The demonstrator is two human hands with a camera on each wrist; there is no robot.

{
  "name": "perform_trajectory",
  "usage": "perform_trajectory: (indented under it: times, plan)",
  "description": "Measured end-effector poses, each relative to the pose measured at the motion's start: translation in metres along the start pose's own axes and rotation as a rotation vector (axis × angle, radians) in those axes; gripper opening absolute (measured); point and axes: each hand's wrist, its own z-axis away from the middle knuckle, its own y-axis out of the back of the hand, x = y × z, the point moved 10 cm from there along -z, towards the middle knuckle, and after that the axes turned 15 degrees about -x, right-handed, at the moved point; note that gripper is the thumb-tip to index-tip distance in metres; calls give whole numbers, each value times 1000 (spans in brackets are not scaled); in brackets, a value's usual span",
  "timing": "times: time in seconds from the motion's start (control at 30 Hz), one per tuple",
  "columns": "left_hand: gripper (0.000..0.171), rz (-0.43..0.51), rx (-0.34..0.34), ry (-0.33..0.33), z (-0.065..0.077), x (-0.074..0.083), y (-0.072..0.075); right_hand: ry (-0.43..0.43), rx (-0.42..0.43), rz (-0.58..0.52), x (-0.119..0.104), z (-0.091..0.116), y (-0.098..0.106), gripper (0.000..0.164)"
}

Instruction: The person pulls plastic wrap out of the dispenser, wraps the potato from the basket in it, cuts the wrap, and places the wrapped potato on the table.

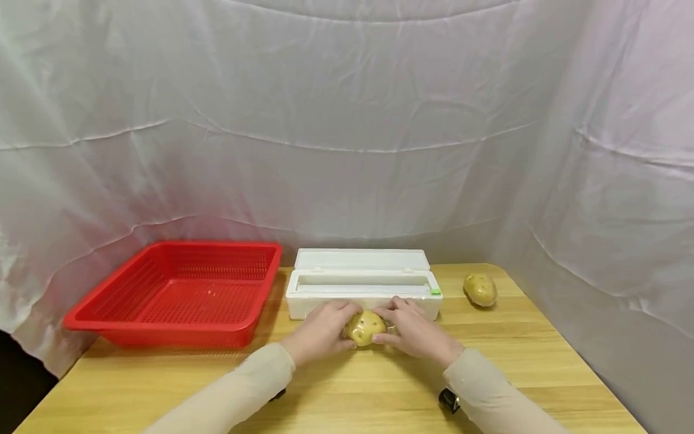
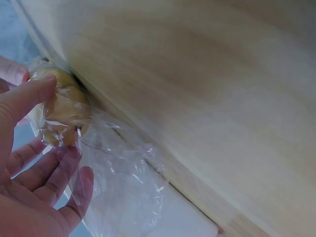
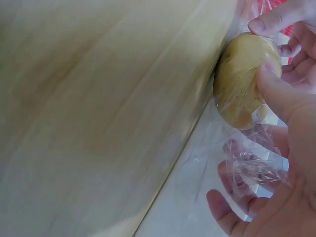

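A yellow potato (image 1: 365, 327) lies low over the table in front of the white box, with clear cling film (image 2: 123, 173) around it. My left hand (image 1: 322, 331) grips its left side, thumb on the near face and fingers behind. From the right, my right hand (image 1: 417, 333) holds the same potato between thumb and fingers. In the right wrist view, loose crumpled film (image 3: 254, 168) hangs among the right hand's fingers. A looser sheet trails beside the left hand's fingers in the left wrist view. The potato's underside is hidden.
Just behind the hands stands a white cling film dispenser (image 1: 363, 299), its lid (image 1: 362, 260) raised and a green piece (image 1: 435, 292) at its right end. A red plastic basket (image 1: 179, 328) is at left. Another potato (image 1: 480, 290), shiny as if wrapped, lies on the wooden table (image 1: 520, 343) at right.
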Motion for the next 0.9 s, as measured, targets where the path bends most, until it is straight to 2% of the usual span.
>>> perform_trajectory:
  times: [0.2, 0.4, 0.53, 0.77, 0.9]
  plan:
    - [63, 0, -3, 16, 4, 1, 1, -55, -2, -29, 8, 11, 8, 61]
    - [59, -26, 2, 45, 10, -2, 6, -75, 44, -172, 26, 32, 28, 42]
    - [54, -42, 16, 27, 13, 0, 9, -68, 71, -196, 37, 42, 34, 31]
    - [50, -76, 39, -11, 14, 9, 16, -60, 101, -204, 54, 51, 39, 25]
    - [48, -112, 13, -34, 13, 18, 17, -70, 136, -223, 65, 57, 44, 19]
